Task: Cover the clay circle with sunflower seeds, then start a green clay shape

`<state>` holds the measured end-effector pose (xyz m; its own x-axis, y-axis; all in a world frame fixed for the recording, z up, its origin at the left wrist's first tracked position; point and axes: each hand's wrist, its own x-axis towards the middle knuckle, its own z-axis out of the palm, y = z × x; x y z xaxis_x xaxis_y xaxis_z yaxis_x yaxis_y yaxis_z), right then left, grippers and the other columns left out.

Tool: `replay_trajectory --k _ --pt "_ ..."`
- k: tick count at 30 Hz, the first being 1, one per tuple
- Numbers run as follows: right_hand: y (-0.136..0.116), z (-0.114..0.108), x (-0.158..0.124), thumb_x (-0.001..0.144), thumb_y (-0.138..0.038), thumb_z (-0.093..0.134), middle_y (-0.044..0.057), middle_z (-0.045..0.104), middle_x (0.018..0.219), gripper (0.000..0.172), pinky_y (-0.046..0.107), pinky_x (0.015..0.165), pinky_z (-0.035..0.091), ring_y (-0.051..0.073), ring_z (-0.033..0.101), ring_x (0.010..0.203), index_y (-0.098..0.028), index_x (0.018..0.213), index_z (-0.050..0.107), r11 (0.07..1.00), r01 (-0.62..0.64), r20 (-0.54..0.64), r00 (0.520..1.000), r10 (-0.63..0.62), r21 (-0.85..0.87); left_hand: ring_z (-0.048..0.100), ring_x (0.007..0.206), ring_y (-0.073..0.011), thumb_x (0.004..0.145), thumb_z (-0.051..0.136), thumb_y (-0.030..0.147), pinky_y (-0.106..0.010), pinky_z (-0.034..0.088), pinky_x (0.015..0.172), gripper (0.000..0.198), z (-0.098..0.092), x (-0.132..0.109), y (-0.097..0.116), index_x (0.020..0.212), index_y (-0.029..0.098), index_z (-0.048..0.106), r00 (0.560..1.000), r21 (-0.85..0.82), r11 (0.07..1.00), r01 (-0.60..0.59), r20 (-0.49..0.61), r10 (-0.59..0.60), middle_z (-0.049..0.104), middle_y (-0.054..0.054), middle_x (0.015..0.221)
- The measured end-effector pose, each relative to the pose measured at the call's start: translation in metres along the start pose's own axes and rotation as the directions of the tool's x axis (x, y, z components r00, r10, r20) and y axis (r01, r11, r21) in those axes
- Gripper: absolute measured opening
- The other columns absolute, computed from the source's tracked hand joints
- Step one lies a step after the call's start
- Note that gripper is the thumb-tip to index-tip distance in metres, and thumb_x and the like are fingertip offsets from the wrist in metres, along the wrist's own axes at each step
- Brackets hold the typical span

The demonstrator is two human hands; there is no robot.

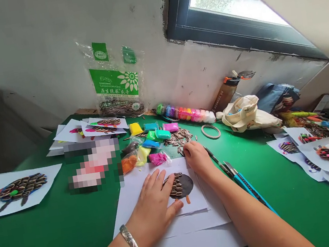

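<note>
My left hand [155, 199] lies flat with its fingers stretched out on white paper [195, 206], holding the sheet at the left of a picture. The picture is a round black clay shape [187, 185] with rows of striped sunflower seeds [176, 187] on its left part and small orange clay legs [187, 199] below. My right hand [198, 157] is at the near edge of a loose pile of sunflower seeds [181, 136], its fingers pinched together. What sits between those fingertips is hidden. Packets of coloured clay [150, 143] lie left of the pile.
A utility knife [248, 187] and a black pen [214, 157] lie right of my right arm. Behind are a seed bag [118, 91], a tape ring [210, 131], a cloth bag [243, 113] and a bottle [224, 91]. Finished seed pictures [22, 190] lie at both sides.
</note>
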<state>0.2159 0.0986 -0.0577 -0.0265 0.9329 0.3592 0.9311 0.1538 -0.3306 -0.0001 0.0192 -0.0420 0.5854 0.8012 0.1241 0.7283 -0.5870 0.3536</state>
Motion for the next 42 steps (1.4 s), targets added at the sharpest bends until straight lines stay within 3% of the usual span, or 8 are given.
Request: replay_trajectory --k 3,6,10,14,26,42 --pt "-0.005 -0.015 -0.005 0.091 -0.018 0.037 0.008 0.059 0.084 0.023 0.030 0.076 0.038 0.020 0.051 0.082 -0.016 0.083 0.058 0.999 -0.023 -0.067 0.997 0.024 0.025 0.032 0.135 -0.0345 0.087 0.054 0.042 -0.057 0.033 0.107 0.055 0.000 0.000 -0.001 0.137 0.021 0.043 1.000 -0.002 1.000 -0.009 -0.016 0.009 0.044 -0.014 0.143" --pt "-0.013 -0.037 -0.019 0.095 -0.024 0.035 0.004 0.060 0.082 0.022 0.027 0.070 0.040 0.016 0.051 0.074 -0.019 0.090 0.056 0.994 -0.036 -0.073 0.996 0.044 0.100 0.032 0.135 -0.0354 0.087 0.054 0.043 -0.057 0.034 0.106 0.056 0.000 -0.001 -0.001 0.137 0.021 0.043 1.000 -0.001 1.000 -0.008 -0.005 0.008 0.043 -0.015 0.143" --pt "-0.024 -0.052 -0.048 0.090 -0.030 0.047 -0.001 0.059 0.072 0.013 0.024 0.062 0.041 0.014 0.052 0.066 -0.022 0.085 0.057 0.887 -0.141 0.165 0.983 0.075 0.440 0.033 0.135 -0.0352 0.086 0.055 0.043 -0.057 0.033 0.107 0.056 -0.001 0.000 0.000 0.136 0.020 0.044 1.000 0.004 1.000 -0.006 -0.009 0.006 0.044 -0.015 0.143" --pt "-0.029 -0.047 -0.065 0.085 -0.031 0.052 -0.001 0.060 0.069 0.015 0.025 0.061 0.044 0.015 0.056 0.066 -0.021 0.079 0.060 0.772 -0.292 0.336 0.936 0.108 0.565 0.033 0.134 -0.0354 0.086 0.056 0.043 -0.057 0.034 0.106 0.056 -0.001 0.001 0.000 0.136 0.020 0.045 1.000 -0.010 1.000 -0.008 -0.012 0.008 0.044 -0.015 0.142" --pt "-0.035 -0.039 -0.062 0.081 -0.024 0.049 -0.002 0.063 0.065 0.012 0.023 0.058 0.043 0.014 0.058 0.062 -0.021 0.075 0.060 0.789 -0.312 0.368 0.922 0.117 0.530 0.033 0.135 -0.0347 0.087 0.055 0.044 -0.056 0.033 0.107 0.056 0.001 0.000 0.000 0.136 0.021 0.044 1.000 -0.016 1.000 -0.011 -0.027 0.011 0.044 -0.013 0.143" --pt "-0.045 -0.030 -0.062 0.086 -0.021 0.043 -0.003 0.060 0.057 0.016 0.022 0.049 0.031 0.014 0.055 0.053 -0.023 0.073 0.054 0.934 -0.237 0.302 0.941 0.152 0.268 0.034 0.134 -0.0354 0.085 0.057 0.046 -0.056 0.033 0.107 0.058 0.003 0.002 0.002 0.136 0.020 0.046 1.000 0.043 0.999 -0.003 -0.012 0.004 0.044 -0.014 0.143"
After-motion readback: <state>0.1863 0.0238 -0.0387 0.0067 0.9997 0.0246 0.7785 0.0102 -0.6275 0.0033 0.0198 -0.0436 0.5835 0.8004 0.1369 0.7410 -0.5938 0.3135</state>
